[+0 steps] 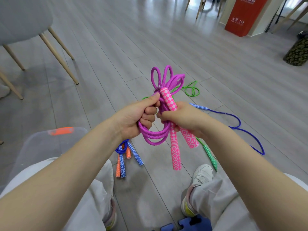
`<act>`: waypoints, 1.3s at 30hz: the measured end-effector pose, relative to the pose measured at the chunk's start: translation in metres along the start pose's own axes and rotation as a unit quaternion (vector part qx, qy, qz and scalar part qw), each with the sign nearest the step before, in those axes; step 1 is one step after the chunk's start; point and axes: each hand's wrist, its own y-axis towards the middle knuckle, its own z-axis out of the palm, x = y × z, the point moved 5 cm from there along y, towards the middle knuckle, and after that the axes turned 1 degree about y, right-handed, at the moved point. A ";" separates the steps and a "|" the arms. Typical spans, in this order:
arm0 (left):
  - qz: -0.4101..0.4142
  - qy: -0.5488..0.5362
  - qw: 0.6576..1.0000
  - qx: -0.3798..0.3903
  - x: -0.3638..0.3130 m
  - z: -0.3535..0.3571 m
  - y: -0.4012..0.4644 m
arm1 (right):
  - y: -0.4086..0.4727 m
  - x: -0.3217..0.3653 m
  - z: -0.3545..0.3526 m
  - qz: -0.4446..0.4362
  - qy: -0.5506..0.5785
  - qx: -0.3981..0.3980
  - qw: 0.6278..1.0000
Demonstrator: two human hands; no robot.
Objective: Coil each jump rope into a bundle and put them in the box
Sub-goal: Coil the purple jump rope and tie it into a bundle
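A purple jump rope (154, 136) with pink patterned handles (175, 152) is bunched in loops in front of me. My left hand (136, 116) grips the middle of the bundle, thumb on top. My right hand (185, 118) holds the rope and handles beside it; one pink handle (168, 99) points up between the hands, two hang down. A clear plastic box (41, 147) with an orange latch stands on the floor at my left knee. On the floor lie a small coiled bundle with blue and orange handles (127, 155), a loose blue rope (238, 124) and a loose green rope (191, 89).
A grey chair with wooden legs (56, 54) stands at the left. A red sign box (241, 15) and more chair legs are far right. A patterned stool (298, 50) sits at the right edge. Blue foam tiles (188, 225) lie between my feet.
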 end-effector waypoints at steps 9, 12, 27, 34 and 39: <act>0.055 0.304 0.950 -0.050 0.006 -0.002 -0.001 | 0.001 -0.005 0.016 -0.038 -0.271 -0.031 0.961; 0.067 0.306 0.947 -0.066 0.006 -0.004 0.000 | 0.003 -0.008 0.020 -0.061 -0.306 -0.052 0.949; 0.018 0.172 0.983 0.069 -0.023 -0.021 -0.013 | -0.022 0.007 0.024 -0.067 0.274 0.347 0.895; 0.032 0.147 0.988 0.033 -0.034 -0.030 -0.015 | -0.028 0.008 0.033 -0.083 0.338 0.393 0.851; 0.054 0.114 0.992 -0.010 -0.043 -0.038 -0.013 | -0.027 0.006 0.037 -0.094 0.374 0.404 0.829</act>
